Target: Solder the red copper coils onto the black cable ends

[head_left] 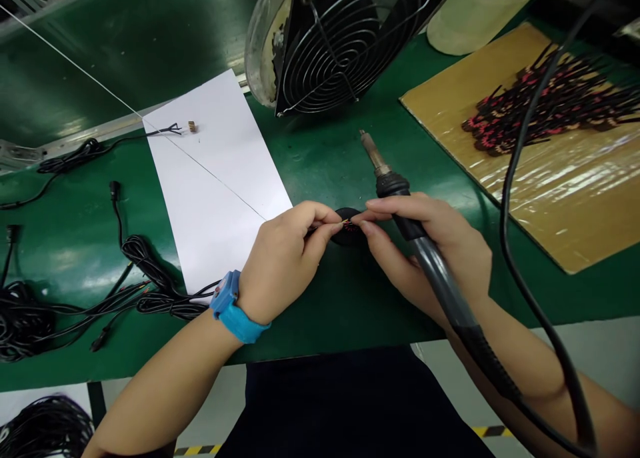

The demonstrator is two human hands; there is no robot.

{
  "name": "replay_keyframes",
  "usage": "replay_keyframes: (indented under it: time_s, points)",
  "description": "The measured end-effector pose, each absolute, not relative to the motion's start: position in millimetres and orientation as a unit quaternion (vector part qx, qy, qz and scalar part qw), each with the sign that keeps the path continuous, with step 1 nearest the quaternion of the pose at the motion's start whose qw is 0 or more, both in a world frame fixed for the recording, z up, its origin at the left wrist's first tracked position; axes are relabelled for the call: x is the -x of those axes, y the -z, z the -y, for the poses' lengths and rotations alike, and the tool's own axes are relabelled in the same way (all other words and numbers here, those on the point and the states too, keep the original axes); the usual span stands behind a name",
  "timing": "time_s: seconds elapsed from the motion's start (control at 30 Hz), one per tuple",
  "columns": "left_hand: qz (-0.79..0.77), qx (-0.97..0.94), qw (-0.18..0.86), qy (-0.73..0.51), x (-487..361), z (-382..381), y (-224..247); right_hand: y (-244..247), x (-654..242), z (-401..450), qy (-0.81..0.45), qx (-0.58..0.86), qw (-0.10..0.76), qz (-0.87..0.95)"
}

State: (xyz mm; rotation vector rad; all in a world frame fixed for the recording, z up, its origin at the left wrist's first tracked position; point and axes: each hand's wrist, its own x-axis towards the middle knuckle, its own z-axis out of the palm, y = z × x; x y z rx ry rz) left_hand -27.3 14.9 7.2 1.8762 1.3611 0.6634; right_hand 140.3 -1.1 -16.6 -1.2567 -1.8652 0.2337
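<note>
My left hand (290,251), with a blue strap (235,311) at the wrist, pinches the thin coloured wires of a black cable over a small round black piece (345,238). From the right, my right hand (440,251) holds a soldering iron (430,258) across its palm, the metal tip pointing up and away. Its thumb and forefinger meet near the same wires, close to the left fingertips. The fingers hide most of the small parts between them.
A white sheet (210,171) with a small part lies left, near coiled black cables (150,265). A fan (345,51) stands ahead. Right, a brown board (550,211) bears a pile of short black wires (545,105); the iron's cord (507,198) loops past it.
</note>
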Motion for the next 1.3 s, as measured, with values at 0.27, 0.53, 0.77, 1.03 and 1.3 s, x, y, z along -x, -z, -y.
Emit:
replay_keyframes:
  time_s: [0.27, 0.53, 0.77, 1.03, 1.3]
  points:
    - [-0.523, -0.720, 0.369, -0.268, 27, -15, -6, 16, -136, 4, -0.141, 0.522, 0.438, 0.719]
    - [-0.487, -0.767, 0.303, -0.288, 28, -16, -4, 16, -134, 4, -0.158, 0.528, 0.442, 0.707]
    - [-0.491, -0.750, 0.343, -0.280, 29, -18, -3, 16, -135, 0, -0.155, 0.518, 0.436, 0.719]
    - [-0.539, -0.658, 0.497, -0.172, 32, -28, -8, 20, -137, -2, -0.163, 0.496, 0.431, 0.736]
    - [-0.560, -0.595, 0.537, -0.208, 28, -29, -6, 19, -153, -2, -0.186, 0.528, 0.457, 0.691]
